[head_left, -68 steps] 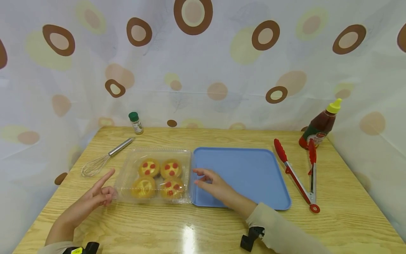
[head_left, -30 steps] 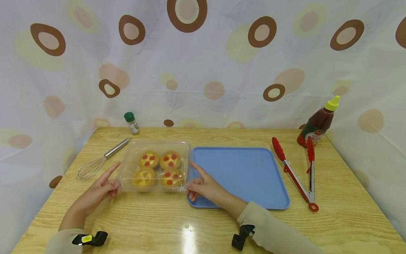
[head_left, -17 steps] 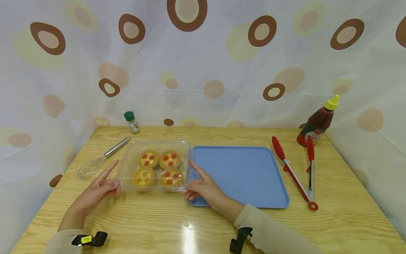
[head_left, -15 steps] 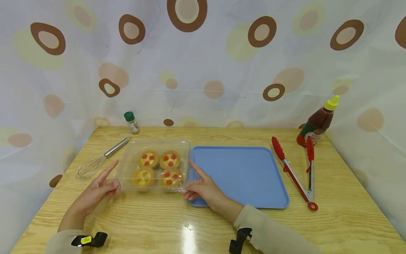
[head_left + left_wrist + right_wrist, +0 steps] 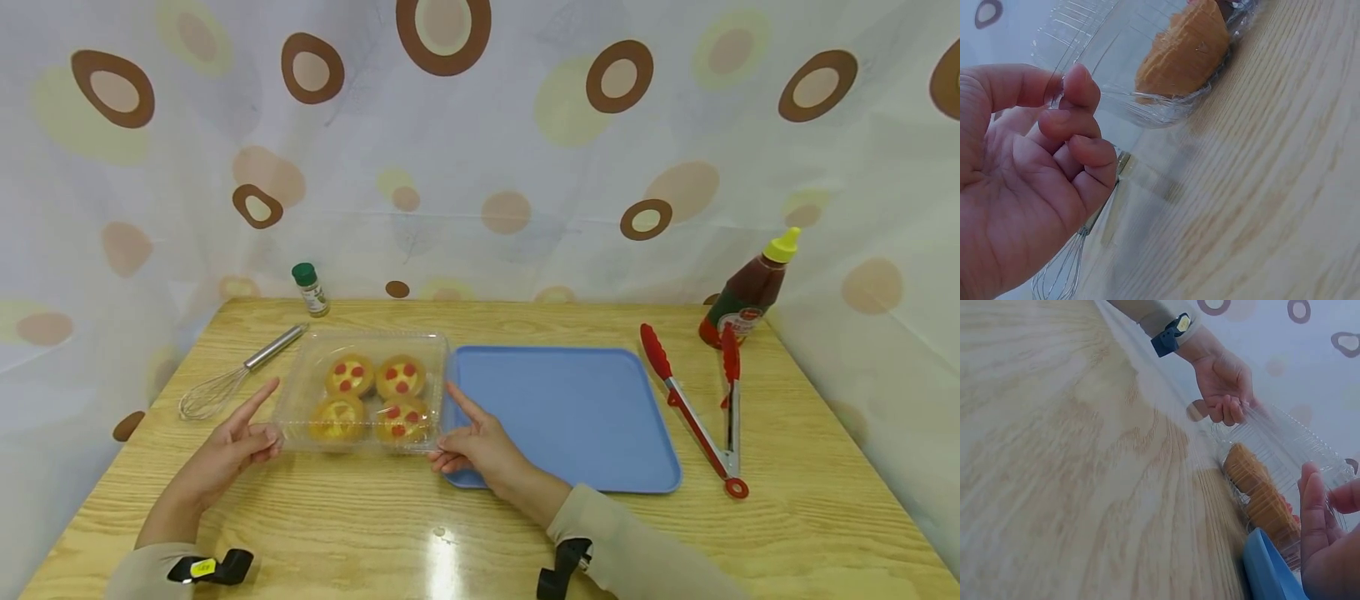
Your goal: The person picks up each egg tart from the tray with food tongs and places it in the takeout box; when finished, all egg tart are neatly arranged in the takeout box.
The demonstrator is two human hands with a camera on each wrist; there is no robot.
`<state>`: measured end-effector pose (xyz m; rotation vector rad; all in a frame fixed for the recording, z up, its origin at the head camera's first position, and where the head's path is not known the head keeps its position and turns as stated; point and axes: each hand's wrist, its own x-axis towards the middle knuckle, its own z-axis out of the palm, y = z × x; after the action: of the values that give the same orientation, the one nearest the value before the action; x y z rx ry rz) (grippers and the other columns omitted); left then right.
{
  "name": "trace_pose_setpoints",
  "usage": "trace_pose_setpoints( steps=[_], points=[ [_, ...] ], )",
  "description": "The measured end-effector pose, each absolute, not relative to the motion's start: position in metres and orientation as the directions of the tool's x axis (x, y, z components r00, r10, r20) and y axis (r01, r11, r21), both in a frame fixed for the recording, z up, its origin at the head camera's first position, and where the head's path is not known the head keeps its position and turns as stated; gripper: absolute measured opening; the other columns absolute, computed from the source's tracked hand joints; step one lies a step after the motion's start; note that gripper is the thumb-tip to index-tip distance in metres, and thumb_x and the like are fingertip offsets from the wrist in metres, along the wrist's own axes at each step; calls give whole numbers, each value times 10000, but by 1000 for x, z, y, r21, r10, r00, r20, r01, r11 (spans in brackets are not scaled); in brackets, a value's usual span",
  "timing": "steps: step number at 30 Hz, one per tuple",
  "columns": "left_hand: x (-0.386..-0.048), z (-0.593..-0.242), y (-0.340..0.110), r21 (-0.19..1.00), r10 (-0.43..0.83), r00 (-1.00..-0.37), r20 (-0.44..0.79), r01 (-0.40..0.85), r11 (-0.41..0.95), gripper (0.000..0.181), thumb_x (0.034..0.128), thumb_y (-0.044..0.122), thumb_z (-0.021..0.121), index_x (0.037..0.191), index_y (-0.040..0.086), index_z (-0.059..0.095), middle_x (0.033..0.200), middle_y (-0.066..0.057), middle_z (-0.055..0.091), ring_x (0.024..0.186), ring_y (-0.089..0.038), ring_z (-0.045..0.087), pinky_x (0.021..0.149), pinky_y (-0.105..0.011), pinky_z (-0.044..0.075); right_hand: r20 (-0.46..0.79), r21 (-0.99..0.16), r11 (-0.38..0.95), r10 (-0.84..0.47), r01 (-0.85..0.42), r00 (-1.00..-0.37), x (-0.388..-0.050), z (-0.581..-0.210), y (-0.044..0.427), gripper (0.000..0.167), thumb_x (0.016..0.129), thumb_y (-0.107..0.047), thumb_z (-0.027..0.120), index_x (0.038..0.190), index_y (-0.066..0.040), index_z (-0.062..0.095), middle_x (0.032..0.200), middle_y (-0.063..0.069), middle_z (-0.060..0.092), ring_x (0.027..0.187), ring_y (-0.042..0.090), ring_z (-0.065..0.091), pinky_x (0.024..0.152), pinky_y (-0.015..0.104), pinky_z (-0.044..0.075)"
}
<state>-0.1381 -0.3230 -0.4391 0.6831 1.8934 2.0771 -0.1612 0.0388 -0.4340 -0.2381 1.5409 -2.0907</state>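
Note:
A clear plastic clamshell box (image 5: 300,375) sits left of the blue tray, holding several small round tarts (image 5: 351,375), most with red dots on top. My left hand (image 5: 236,450) pinches the box's near left corner between thumb and fingers, index finger extended along its side. At the near right corner, my right hand (image 5: 483,450) grips the rim, its index finger pointing away along the edge. The left wrist view shows fingertips on the thin plastic rim, with a tart (image 5: 1185,53) inside. In the right wrist view, both hands hold the box's front edge.
The blue tray (image 5: 562,417) lies against the box's right side. Red-tipped tongs (image 5: 697,425) lie spread at the right, near a leaning-looking sauce bottle (image 5: 750,296) with a yellow cap. Back left are a whisk (image 5: 247,367) and a green-capped shaker (image 5: 311,290).
My right hand has come from over the tray's left edge to the box's near right corner. The box has shifted away from me. Over the last half second, hands and box hold nearly still.

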Motion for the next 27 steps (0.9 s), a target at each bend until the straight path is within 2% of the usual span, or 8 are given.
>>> trace_pose_setpoints(
  steps=[4, 12, 16, 21, 27],
  points=[
    [-138, -441, -324, 983, 483, -857, 181, 136, -127, 677, 990, -65, 343, 1524, 97, -40, 797, 48, 591, 746, -99, 540, 642, -269, 420, -179, -925, -211, -490, 316, -853, -160, -433, 37, 843, 837, 134, 534, 1522, -220, 192, 700, 91, 680, 582, 127, 663, 533, 210, 525],
    [-137, -441, -324, 984, 480, -859, 178, 144, -107, 644, 1002, -50, 312, 1521, 84, -45, 775, 39, 574, 703, -152, 485, 626, -367, 286, -189, -912, -232, -494, 338, -849, -159, -437, 36, 838, 858, 108, 539, 1519, -263, 183, 741, 111, 688, 620, 145, 676, 580, 231, 543],
    [-137, -438, -323, 981, 476, -858, 193, 155, -118, 642, 998, -61, 307, 1528, 103, -17, 774, 33, 571, 706, -143, 491, 620, -352, 298, -155, -920, -233, -521, 314, -839, -161, -441, 37, 835, 876, 101, 531, 1523, -273, 158, 774, 112, 691, 643, 146, 681, 604, 236, 547],
    [-137, -440, -322, 981, 475, -859, 193, 151, -125, 661, 992, -70, 323, 1514, 65, -60, 765, 36, 561, 680, -161, 454, 616, -357, 291, -150, -931, -215, -512, 295, -846, -160, -440, 39, 832, 875, 110, 524, 1522, -268, 163, 761, 110, 692, 624, 135, 676, 579, 226, 542],
    [-137, -439, -320, 989, 450, -881, 146, 136, -56, 623, 1015, -11, 310, 1520, 79, -44, 775, 45, 532, 699, -113, 466, 612, -355, 292, -133, -927, -233, -527, 293, -840, -160, -440, 40, 823, 885, 81, 535, 1529, -243, 139, 760, 72, 694, 619, 122, 672, 580, 220, 538]
  ],
)
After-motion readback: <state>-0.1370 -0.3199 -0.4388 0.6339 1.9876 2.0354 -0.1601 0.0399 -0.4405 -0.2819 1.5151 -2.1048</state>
